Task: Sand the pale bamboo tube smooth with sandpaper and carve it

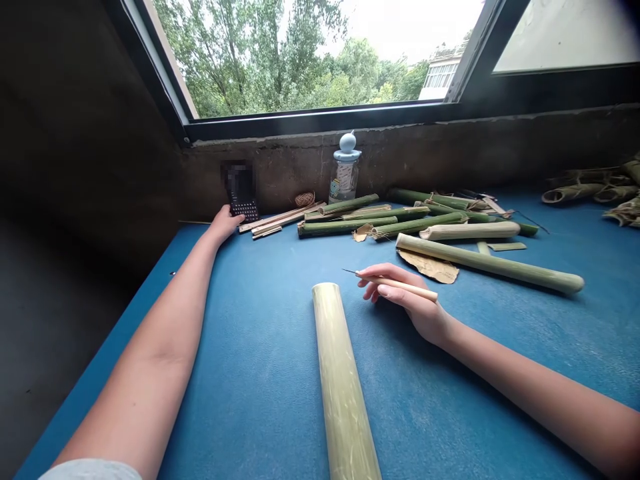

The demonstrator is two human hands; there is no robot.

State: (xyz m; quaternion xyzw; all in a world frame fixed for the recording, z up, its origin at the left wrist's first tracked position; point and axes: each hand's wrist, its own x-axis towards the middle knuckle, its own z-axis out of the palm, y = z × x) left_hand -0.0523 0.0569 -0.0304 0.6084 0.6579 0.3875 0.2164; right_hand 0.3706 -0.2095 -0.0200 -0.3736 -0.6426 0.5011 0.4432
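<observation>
The right hand (407, 297) pinches a slim wooden-handled awl (400, 285), steel-tipped, beside a smooth scraped bamboo tube (340, 380) on the blue tabletop (240, 373); the left hand (225, 223) rests against a blurred black phone (241, 190), its grip unclear.

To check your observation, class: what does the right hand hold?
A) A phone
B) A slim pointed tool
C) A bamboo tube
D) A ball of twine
B. The right hand pinches a slim pointed tool with a pale handle and dark tip, beside the bamboo tube.
</observation>
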